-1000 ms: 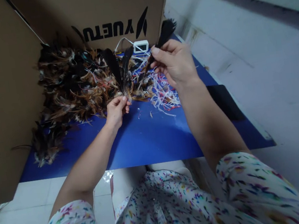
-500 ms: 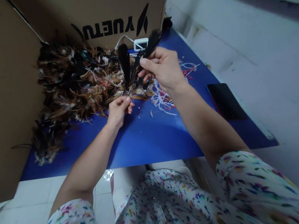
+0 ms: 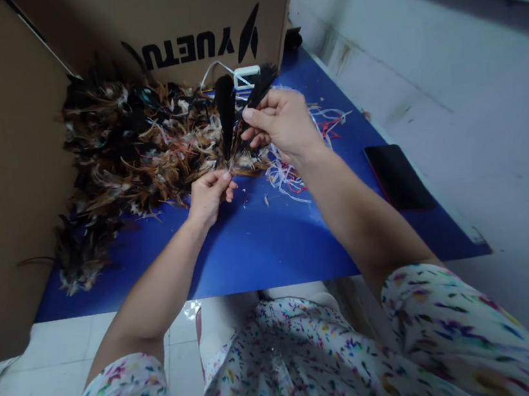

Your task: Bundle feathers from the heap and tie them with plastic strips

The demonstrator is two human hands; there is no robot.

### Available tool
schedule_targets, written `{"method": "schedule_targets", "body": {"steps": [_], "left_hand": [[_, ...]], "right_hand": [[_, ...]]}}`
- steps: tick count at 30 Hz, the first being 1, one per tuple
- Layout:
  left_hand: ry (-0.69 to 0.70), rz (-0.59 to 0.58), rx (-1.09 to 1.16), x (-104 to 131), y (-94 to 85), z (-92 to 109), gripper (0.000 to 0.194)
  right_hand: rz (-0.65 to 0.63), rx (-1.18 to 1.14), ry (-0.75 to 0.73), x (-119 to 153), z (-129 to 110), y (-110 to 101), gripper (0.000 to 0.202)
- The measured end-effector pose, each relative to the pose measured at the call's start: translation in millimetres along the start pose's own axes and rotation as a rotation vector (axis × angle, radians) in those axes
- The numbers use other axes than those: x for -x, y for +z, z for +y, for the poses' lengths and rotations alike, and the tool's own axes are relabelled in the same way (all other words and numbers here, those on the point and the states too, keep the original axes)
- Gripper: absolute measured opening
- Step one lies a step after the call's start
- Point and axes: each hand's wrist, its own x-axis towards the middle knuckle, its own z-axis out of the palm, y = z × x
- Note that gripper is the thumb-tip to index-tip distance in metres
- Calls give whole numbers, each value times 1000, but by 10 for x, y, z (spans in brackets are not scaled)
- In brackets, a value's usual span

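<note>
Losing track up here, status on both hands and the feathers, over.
Left hand pinching black feather by its base. Right hand gripping dark feathers beside it. Feather pile close behind left hand.

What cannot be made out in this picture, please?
- Head view: lower tip of the black feather, behind the left hand.
- Head view: part of the pale strings, behind the right hand.
- Head view: white device's display, too small.
- Head view: printed square, top edge.

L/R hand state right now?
Left hand: closed, pinching a black feather at its base.
Right hand: closed on dark feathers.
</note>
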Motion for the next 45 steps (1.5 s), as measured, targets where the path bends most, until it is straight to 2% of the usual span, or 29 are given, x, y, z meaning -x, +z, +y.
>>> {"method": "schedule_targets", "body": {"steps": [10,18,24,30,36,40,42,45], "left_hand": [[2,-10,-37,0,-12,-30,38],[-17,-17,-52,-7,-21,-34,40],[-48,4,-76,9,2,-3,33],[-53,-14,-34,12,-1,3,38],[-56,64,-29,-17,-12,16,27],[-55,136,25,-25,-5,42,18],[-55,165,42,-25,-5,48,15],[-70,165,36,-21,-4,45,16]], "right_hand": [[-7,9,-12,-8,66,7,42],[42,158,102,42,-72,65,28],[21,180,107,47,-41,63,26],[-5,184,100,34,24,72,28],[-21,200,79,50,-68,41,29],[-27,299,85,40,-53,-30,22],[-72,378,95,44,-4,-31,20],[-235,433,92,92,45,41,22]]}}
